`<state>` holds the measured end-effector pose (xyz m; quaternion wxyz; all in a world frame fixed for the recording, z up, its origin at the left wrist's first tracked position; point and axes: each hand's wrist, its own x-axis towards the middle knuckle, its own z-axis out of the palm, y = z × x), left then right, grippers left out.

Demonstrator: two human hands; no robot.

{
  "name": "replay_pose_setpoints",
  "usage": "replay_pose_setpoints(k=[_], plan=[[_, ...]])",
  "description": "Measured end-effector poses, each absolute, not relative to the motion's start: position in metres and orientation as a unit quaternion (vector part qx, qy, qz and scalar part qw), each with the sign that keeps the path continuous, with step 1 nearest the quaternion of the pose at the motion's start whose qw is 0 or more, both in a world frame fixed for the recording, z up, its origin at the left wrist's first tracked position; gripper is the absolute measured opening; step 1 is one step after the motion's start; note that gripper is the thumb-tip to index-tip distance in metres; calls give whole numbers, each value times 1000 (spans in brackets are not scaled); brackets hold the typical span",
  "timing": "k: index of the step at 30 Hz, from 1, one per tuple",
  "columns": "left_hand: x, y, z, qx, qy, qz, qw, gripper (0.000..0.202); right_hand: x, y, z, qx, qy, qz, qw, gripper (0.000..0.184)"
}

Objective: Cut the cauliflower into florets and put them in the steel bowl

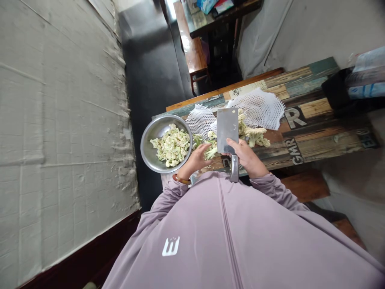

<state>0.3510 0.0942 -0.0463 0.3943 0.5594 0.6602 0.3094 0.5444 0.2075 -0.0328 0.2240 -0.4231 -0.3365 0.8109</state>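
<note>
My right hand point(245, 155) is closed around the metal handle of a broad cleaver point(227, 128), whose flat blade lies over cauliflower pieces point(255, 136) on the wooden table point(315, 136). My left hand point(197, 159) is curled around a cauliflower floret point(210, 151) just left of the blade. A steel bowl point(150, 138) with several cut florets point(172, 145) stands at the table's left end, next to my left hand. An orange band sits on my left wrist.
White foam netting point(261, 106) lies on the table behind the cleaver. A black container point(337, 90) and a plastic package point(367, 80) stand at the right. A wooden bench point(192, 52) and another table point(216, 18) stand farther back. A peeling wall point(60, 120) runs along the left.
</note>
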Motion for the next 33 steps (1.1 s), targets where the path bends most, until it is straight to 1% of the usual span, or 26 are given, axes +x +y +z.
replay_pose_setpoints(k=[2, 6, 9, 13, 17, 19, 22, 24, 27, 30, 33], plan=[[354, 92, -45, 473, 673, 333, 461, 68, 544, 209, -32, -433, -323, 809, 231, 37], [358, 84, -41, 254, 631, 413, 606, 67, 546, 214, -30, -469, -287, 792, 267, 40], [356, 80, -38, 156, 573, 468, 654, 60, 550, 215, -30, -474, -305, 774, 289, 41], [354, 79, -36, 119, 519, 488, 691, 50, 554, 211, -33, -452, -355, 766, 290, 42], [356, 80, -35, 117, 519, 500, 684, 55, 557, 205, -37, -433, -425, 748, 269, 43], [359, 81, -35, 114, 536, 496, 673, 63, 559, 202, -42, -435, -482, 714, 262, 43], [361, 82, -38, 129, 580, 487, 640, 80, 563, 197, -52, -428, -571, 657, 243, 40], [362, 82, -41, 158, 606, 475, 618, 86, 565, 193, -59, -410, -631, 617, 229, 38], [364, 81, -47, 200, 646, 448, 585, 79, 566, 187, -63, -381, -719, 533, 230, 37], [365, 81, -53, 218, 697, 423, 537, 64, 566, 181, -62, -345, -782, 462, 238, 36], [366, 83, -57, 243, 735, 404, 487, 45, 563, 174, -62, -299, -823, 424, 230, 36]])
